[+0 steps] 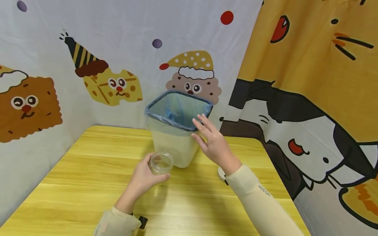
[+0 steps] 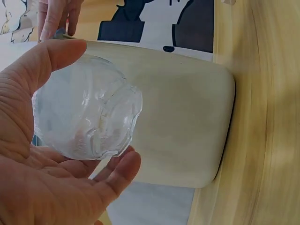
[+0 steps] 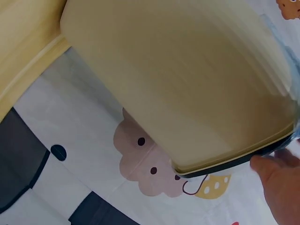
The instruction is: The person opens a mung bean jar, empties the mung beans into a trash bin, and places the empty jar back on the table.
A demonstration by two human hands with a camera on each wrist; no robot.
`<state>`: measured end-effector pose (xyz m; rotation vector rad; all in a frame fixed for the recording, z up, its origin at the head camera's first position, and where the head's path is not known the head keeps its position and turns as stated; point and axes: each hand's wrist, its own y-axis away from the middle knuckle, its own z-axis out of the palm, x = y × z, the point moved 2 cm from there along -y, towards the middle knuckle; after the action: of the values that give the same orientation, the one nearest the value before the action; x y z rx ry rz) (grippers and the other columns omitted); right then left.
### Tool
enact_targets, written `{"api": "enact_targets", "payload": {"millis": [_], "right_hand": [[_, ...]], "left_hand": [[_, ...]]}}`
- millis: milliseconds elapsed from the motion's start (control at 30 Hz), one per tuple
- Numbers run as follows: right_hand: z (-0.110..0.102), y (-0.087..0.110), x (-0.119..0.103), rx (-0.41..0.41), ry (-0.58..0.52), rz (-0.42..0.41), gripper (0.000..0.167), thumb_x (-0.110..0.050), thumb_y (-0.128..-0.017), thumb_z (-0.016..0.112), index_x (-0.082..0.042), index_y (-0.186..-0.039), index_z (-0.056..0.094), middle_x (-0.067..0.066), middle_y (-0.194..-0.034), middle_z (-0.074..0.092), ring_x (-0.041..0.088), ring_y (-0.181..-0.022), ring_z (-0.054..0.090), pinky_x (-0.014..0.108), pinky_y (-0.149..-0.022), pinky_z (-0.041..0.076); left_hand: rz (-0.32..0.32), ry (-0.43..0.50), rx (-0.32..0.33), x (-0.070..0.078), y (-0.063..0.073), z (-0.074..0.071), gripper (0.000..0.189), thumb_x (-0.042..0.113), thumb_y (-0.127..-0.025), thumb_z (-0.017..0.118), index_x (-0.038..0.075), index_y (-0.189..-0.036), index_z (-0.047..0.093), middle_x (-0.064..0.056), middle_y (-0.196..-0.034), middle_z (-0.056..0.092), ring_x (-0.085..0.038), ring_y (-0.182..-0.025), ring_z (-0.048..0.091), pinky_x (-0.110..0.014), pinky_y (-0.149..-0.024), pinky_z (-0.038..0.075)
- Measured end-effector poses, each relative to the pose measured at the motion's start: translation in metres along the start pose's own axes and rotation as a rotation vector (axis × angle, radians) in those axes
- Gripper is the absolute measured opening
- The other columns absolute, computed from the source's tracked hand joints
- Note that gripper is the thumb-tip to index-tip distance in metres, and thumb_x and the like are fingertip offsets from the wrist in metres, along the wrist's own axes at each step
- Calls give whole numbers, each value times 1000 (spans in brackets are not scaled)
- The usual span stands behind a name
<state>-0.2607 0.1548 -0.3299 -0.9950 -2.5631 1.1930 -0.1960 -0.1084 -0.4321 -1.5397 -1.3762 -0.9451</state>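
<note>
My left hand [image 1: 143,177] grips a small clear plastic jar [image 1: 161,165], thumb on one side and fingers on the other. The jar's round mouth faces up, without a lid, just in front of a cream-coloured trash can [image 1: 174,146]. Seen in the left wrist view, the jar [image 2: 89,110] is see-through with an uneven base. A thin blue bag [image 1: 189,109] lines the can and folds over its dark rim. My right hand [image 1: 214,146] is at the rim's right front corner, fingers extended; in the right wrist view its thumb [image 3: 265,168] is right at the rim.
The can stands near the back of a yellow wood-grain table [image 1: 88,183]. A small white round object [image 1: 220,173] lies on the right, partly hidden behind my right sleeve. Curtains [image 1: 189,32] with cartoon prints hang close behind and to the right.
</note>
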Motion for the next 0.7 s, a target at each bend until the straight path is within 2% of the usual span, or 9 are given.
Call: {"api": "enact_targets", "payload": {"millis": [100,267,400,600,700], "right_hand": [[0,7,-2,20,-7,47,68,-16,-98,78,-1,-158,49,23,-163,48,43,-156,41,55,-120,48],[-9,28,-6,6,-87,207,69,-19,-100,76,-1,-159,46,21,-163,49,41,-155,42,62,-125,40],[-17,53,-8,-81,-132,345,67,-28,-105,70,-4,-161,43,19,-164,48,39,-153,45,65,-122,41],[-27,91,-12,-174,-120,425,66,-33,-105,71,-3,-158,47,19,-155,57,40,-139,58,63,-112,51],[-31,112,-13,-265,-107,494,67,-39,-105,69,-3,-157,48,19,-154,58,39,-136,60,61,-108,54]], "left_hand": [[-4,-21,5,-1,1,1,94,28,-73,98,6,-152,52,-16,-142,66,-34,-121,68,-44,-99,61],[-19,-50,9,-3,1,2,96,29,-73,99,6,-153,51,-15,-143,66,-33,-120,68,-44,-97,62],[-22,-85,21,-3,2,1,96,29,-72,100,4,-151,52,-16,-142,66,-33,-119,68,-46,-96,63],[-32,-141,37,-4,8,2,96,28,-69,100,1,-149,53,-17,-137,67,-32,-114,69,-44,-92,64],[-42,-164,44,-3,14,3,94,28,-68,101,0,-146,56,-16,-132,69,-31,-113,68,-43,-88,64]]}}
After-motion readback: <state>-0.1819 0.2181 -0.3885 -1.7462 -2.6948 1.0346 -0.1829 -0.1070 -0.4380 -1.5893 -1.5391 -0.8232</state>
